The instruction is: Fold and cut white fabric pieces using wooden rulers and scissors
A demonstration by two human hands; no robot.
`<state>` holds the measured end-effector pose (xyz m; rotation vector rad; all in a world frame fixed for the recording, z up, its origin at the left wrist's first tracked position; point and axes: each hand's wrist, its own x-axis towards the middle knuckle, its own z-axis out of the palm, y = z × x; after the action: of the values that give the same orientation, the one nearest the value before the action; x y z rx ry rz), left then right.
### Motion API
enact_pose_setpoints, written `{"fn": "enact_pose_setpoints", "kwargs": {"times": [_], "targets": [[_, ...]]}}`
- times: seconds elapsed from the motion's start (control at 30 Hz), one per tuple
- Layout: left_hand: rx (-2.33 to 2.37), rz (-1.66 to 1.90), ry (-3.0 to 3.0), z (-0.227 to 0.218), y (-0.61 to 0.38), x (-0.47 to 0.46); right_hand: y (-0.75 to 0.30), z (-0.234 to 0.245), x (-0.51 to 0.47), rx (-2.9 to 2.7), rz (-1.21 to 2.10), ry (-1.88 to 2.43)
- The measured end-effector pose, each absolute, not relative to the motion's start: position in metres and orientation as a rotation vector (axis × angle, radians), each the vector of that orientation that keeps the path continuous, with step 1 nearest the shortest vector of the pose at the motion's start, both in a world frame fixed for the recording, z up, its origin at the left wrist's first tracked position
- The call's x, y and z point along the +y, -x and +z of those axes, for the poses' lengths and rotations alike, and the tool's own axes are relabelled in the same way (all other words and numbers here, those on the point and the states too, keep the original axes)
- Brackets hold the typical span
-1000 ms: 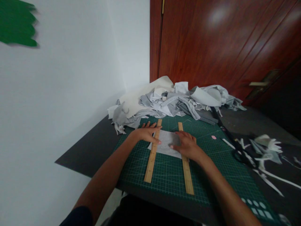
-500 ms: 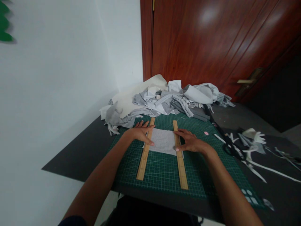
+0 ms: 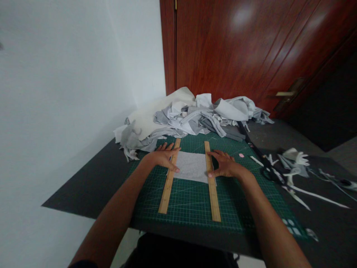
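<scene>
A light grey piece of fabric [image 3: 192, 166] lies flat on the green cutting mat [image 3: 189, 203]. Two wooden rulers cross it lengthwise: the left ruler [image 3: 168, 190] over its left side, the right ruler [image 3: 214, 199] over its right side. My left hand [image 3: 165, 156] rests with fingers spread on the left ruler, thumb and forefinger reaching to the fabric's edge. On the other side my right hand [image 3: 224, 163] touches the right ruler with thumb and fingertips, the fingers apart. Neither hand is wrapped around anything.
Grey and white fabric scraps [image 3: 192, 117] are heaped along the mat's far side by the wall and door [image 3: 223, 48]. Black-handled scissors [image 3: 270, 174] lie at the right among white strips [image 3: 318, 194]. A small pink piece [image 3: 241, 155] sits on the mat.
The whole view has shifted slightly, so everything appears a little further left. Both hands stay on the rulers, and the rulers and fabric keep about the same arrangement.
</scene>
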<state>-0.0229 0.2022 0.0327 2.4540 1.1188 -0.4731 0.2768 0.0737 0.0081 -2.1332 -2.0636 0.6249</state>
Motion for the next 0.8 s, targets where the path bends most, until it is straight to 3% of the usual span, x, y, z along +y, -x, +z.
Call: {"fn": "enact_pose_setpoints", "kwargs": {"times": [0.8], "targets": [[1.23,-0.496,-2.415,0.042,0.024,0.189,-0.28,0.008,0.075,-2.057,0.686,2.149]]}}
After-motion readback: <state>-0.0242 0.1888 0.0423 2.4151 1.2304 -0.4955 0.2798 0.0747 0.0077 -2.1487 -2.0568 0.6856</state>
